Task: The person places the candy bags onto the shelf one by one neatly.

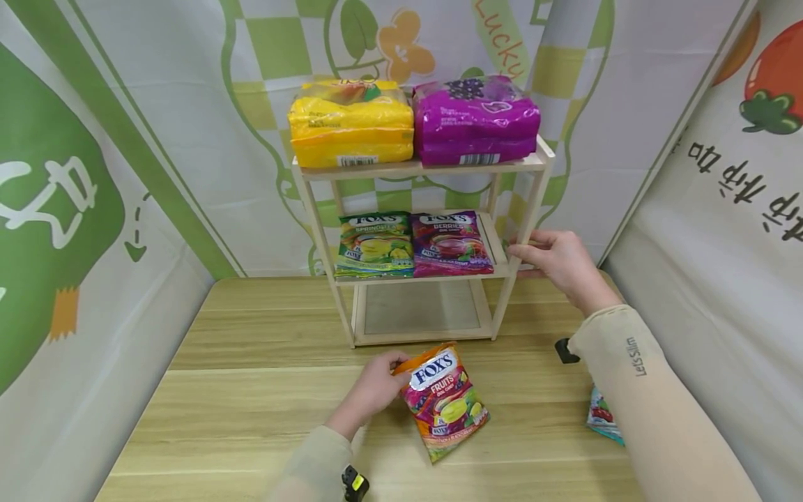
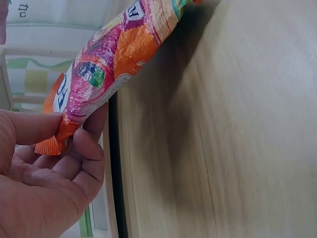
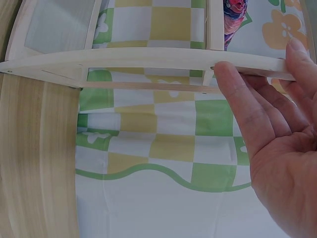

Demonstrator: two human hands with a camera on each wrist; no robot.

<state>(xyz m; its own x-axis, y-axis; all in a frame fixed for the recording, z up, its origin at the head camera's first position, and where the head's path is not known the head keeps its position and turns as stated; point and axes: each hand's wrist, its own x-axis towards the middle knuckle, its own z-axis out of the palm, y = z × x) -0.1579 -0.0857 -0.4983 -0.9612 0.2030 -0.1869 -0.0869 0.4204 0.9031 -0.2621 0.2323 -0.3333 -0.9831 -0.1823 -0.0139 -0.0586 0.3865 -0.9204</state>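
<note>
My left hand pinches the orange top end of a Fox's Fruits candy bag, thumb on one side and fingers on the other in the left wrist view. The bag is tilted over the table in front of a small wooden shelf rack. At the rack's right side my right hand holds the front post at middle-shelf height, its thumb and fingertips against the wood in the right wrist view. A green Fox's bag and a purple Fox's Berries bag lie side by side on the middle shelf.
On the top shelf sit a yellow pack and a purple pack. A teal-edged bag lies at the right, partly hidden by my right forearm. Printed cloth walls border the wooden table.
</note>
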